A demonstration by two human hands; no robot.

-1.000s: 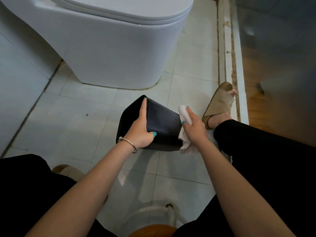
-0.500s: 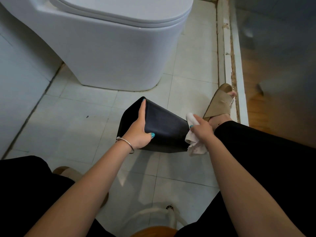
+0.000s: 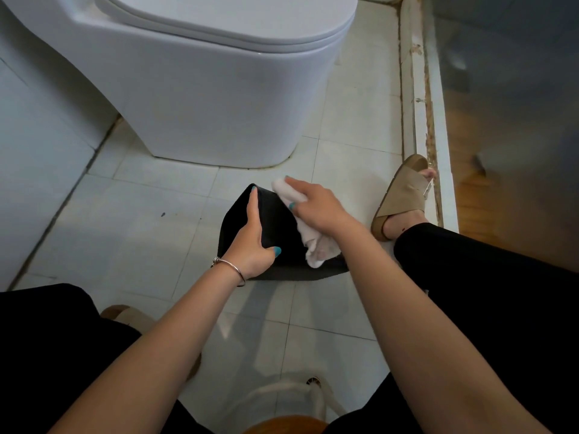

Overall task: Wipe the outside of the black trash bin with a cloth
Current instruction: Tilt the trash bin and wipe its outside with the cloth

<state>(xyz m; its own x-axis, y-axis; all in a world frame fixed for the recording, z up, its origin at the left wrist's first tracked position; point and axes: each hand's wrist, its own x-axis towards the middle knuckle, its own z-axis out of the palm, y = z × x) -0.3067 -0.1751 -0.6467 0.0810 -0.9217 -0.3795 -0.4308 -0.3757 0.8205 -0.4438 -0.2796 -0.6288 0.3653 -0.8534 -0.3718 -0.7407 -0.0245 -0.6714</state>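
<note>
The black trash bin (image 3: 275, 227) lies tipped on its side on the tiled floor just in front of me. My left hand (image 3: 252, 242) grips its left edge, fingers along the rim and thumb on the upper face. My right hand (image 3: 316, 208) presses a white cloth (image 3: 308, 242) against the bin's upper face near its far corner. The cloth trails down from under my palm toward the near edge of the bin. Part of the bin's right side is hidden by my right hand and forearm.
A white toilet (image 3: 216, 89) stands close behind the bin. My right foot in a tan sandal (image 3: 404, 198) rests beside a raised white threshold (image 3: 419, 98) on the right. A tiled wall (image 3: 37, 136) borders the left. My dark-trousered knees flank the bin.
My right hand has swept the cloth from the bin's lower right side up and across to its far top corner. My left hand has kept its grip on the bin.
</note>
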